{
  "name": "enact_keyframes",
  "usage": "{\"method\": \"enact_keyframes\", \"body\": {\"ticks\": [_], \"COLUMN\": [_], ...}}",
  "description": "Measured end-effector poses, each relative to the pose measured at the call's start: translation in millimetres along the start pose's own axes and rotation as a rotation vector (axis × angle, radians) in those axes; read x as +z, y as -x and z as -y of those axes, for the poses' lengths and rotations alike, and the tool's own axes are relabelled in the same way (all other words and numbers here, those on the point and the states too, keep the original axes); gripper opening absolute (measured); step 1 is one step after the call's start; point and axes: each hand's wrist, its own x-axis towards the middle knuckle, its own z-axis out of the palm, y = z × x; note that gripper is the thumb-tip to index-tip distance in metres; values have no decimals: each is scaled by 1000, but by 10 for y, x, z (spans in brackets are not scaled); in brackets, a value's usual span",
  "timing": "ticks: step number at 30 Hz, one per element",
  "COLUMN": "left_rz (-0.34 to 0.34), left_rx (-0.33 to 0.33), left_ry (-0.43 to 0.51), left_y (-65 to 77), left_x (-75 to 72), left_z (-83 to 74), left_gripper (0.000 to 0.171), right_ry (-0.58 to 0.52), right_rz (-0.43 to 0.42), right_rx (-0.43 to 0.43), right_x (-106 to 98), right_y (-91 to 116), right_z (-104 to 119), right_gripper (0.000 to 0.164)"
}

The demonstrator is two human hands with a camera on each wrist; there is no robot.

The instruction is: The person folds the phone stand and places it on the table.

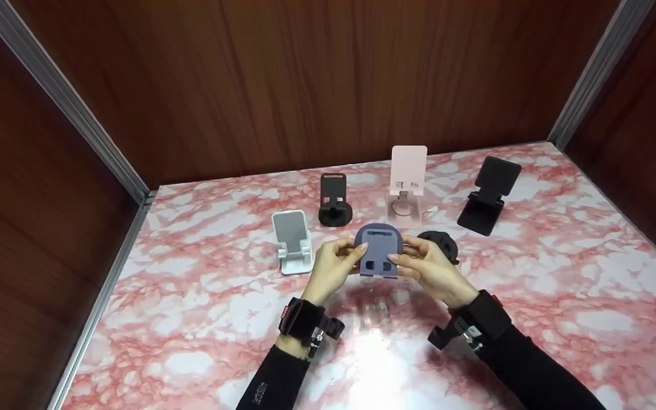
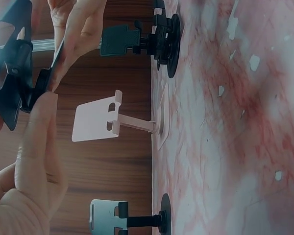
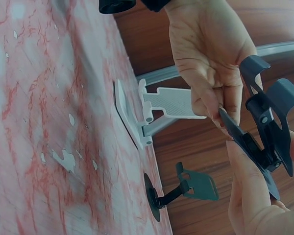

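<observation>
A blue-purple phone stand (image 1: 379,247) is held up above the table between both hands. My left hand (image 1: 333,265) pinches its left edge, thumb on the front plate. On the opposite edge, my right hand (image 1: 433,272) grips it the same way. From the side, in the right wrist view, the stand (image 3: 267,120) shows a hinged arm between its plate and its base, which lie close together at an angle. Partly hidden behind the right hand is a black folded stand (image 1: 446,246). A white phone stand (image 1: 292,233) stands just left of the left hand.
Farther back on the red-and-white marbled table (image 1: 203,319) stand a small black phone stand (image 1: 333,191), a pink phone stand (image 1: 409,171) and a larger black one (image 1: 497,179) at the right. Brown wood panels (image 1: 305,85) wall the back and sides.
</observation>
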Motion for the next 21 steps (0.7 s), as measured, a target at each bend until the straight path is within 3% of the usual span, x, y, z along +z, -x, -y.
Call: {"method": "enact_keyframes", "body": {"ticks": [8,16,21], "left_rz": [13,13,4], "left_rx": [5,16,18], "left_ry": [2,-26,-58], "left_y": [7,142,160], "left_x": [8,5,-1], "left_z": [-18,-330,-360], "left_gripper": [21,21,21], "right_ry": [-5,2,9], "right_rz": [11,14,3], "right_rx": [-5,-17,-3], "right_x": [8,9,14], "right_y": [9,2,1], "right_z": [3,-13,-29], "right_gripper": [52,51,53]}}
